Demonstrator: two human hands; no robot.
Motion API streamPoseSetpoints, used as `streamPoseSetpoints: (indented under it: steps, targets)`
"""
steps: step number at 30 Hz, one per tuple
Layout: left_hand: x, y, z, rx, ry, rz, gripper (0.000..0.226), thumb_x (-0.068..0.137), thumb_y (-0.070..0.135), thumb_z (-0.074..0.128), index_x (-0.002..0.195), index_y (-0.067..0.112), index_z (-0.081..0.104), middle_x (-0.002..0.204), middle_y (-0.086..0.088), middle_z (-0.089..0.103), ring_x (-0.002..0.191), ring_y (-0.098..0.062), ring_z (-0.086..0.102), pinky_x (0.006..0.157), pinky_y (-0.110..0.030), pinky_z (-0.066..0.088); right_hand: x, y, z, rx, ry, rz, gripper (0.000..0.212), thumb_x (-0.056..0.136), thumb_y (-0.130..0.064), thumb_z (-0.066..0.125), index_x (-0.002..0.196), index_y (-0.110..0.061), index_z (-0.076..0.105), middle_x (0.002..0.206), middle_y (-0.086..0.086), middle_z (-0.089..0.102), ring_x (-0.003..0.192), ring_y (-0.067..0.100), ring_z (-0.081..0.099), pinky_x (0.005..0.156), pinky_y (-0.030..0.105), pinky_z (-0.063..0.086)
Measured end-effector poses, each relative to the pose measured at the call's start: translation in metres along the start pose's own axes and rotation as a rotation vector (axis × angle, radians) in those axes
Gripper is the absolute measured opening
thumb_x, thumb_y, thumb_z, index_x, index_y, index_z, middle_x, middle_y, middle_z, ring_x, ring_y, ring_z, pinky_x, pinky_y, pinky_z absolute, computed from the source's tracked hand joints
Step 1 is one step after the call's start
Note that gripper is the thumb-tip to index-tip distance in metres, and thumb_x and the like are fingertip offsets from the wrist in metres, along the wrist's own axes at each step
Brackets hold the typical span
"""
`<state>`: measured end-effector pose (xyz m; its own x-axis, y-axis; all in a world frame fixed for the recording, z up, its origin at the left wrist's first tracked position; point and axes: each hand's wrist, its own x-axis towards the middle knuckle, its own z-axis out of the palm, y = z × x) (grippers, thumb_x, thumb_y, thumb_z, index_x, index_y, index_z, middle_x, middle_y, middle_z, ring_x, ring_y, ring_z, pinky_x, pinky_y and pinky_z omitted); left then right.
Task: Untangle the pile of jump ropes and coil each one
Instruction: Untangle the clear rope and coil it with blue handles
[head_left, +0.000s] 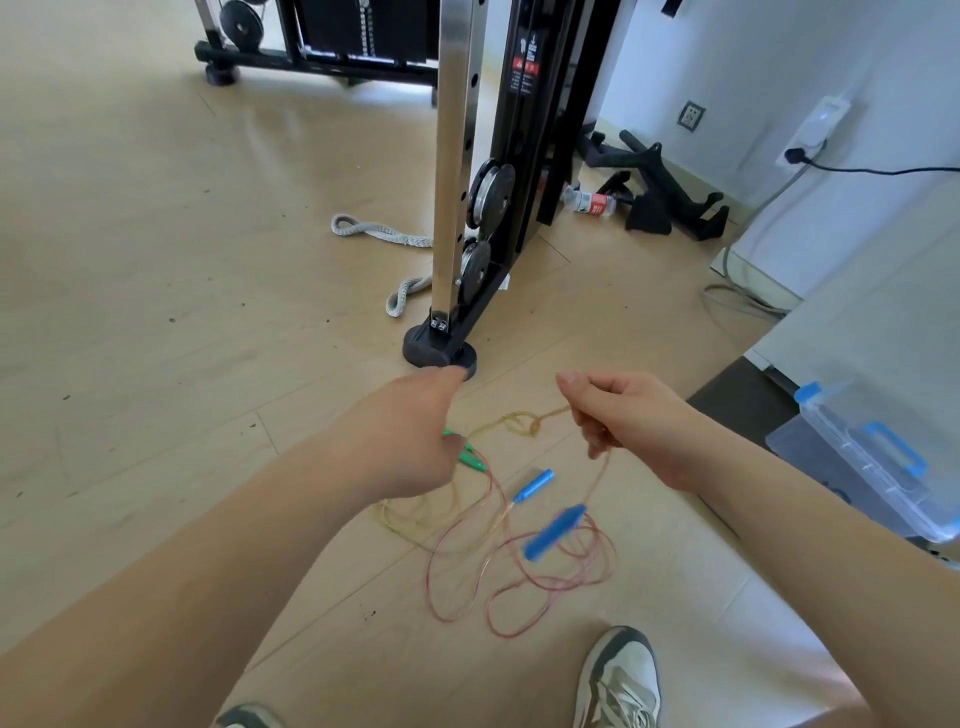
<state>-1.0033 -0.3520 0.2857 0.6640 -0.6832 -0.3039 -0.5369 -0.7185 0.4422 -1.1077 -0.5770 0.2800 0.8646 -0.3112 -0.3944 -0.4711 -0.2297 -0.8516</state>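
Pale wood floor (156, 312), and on it, just ahead of a grey-and-white shoe (621, 680), a loose tangle of thin jump ropes (467, 545).

In overlapping loops on the boards, between the two forearms, the red rope (519, 587). Held off the floor and strung between the hands, the yellow rope (524, 423), with a loose knot near its middle.

Seen from the back, the left hand (410, 431), fingers curled under and gripping the green handles (470, 457). Tips of both poking out to the right of the knuckles, long axes roughly left to right and tilted slightly downward.

Closed in a pinch on the yellow rope, the right hand (628, 421), thumb against forefinger and the other fingers curled, with a strand dropping from under the fist toward the floor.

Between the hands, a blue handle (535, 483), narrow end with the cord to the lower left, blunt end to the upper right. Just below it, a second blue handle (553, 532), blurred, on much the same diagonal; resting or dangling, cannot tell.

Beyond the hands, the black foot (439, 356) of a cable machine (457, 156), with a grey braided rope (379, 231) beside it. At the right edge, a clear plastic box (883, 493) with blue latches.
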Motion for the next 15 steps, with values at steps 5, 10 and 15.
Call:
streamPoseSetpoints:
  steps: [5, 10, 15]
  targets:
    - [-0.006, 0.034, 0.006, -0.61, 0.016, 0.204, 0.06, 0.089, 0.024, 0.073, 0.143, 0.032, 0.049, 0.116, 0.018, 0.07, 0.112, 0.005, 0.062, 0.094, -0.02, 0.05, -0.011, -0.022, 0.018, 0.155, -0.107, -0.126, 0.046, 0.094, -0.051, 0.062, 0.069, -0.013, 0.057, 0.057, 0.001, 0.039, 0.053, 0.019, 0.037, 0.058, 0.034, 0.041]
    - [-0.003, 0.029, -0.003, -0.436, -0.033, 0.1, 0.016, 0.102, 0.033, 0.055, 0.097, 0.025, 0.068, 0.068, 0.007, 0.068, 0.057, -0.001, 0.065, 0.056, -0.018, 0.046, 0.004, -0.009, 0.006, 0.043, 0.199, -0.055, 0.049, 0.095, -0.054, 0.063, 0.069, -0.013, 0.057, 0.052, -0.003, 0.036, 0.049, 0.017, 0.031, 0.051, 0.03, 0.03]
    - [0.003, 0.002, -0.004, 0.096, -0.093, 0.009, 0.032, 0.101, 0.043, 0.054, 0.079, 0.021, 0.061, 0.076, 0.005, 0.062, 0.072, -0.015, 0.059, 0.061, -0.028, 0.041, 0.014, 0.029, -0.025, -0.254, 0.607, 0.168, 0.057, 0.098, -0.051, 0.058, 0.082, 0.004, 0.059, 0.066, 0.008, 0.047, 0.061, 0.022, 0.044, 0.053, 0.028, 0.033]
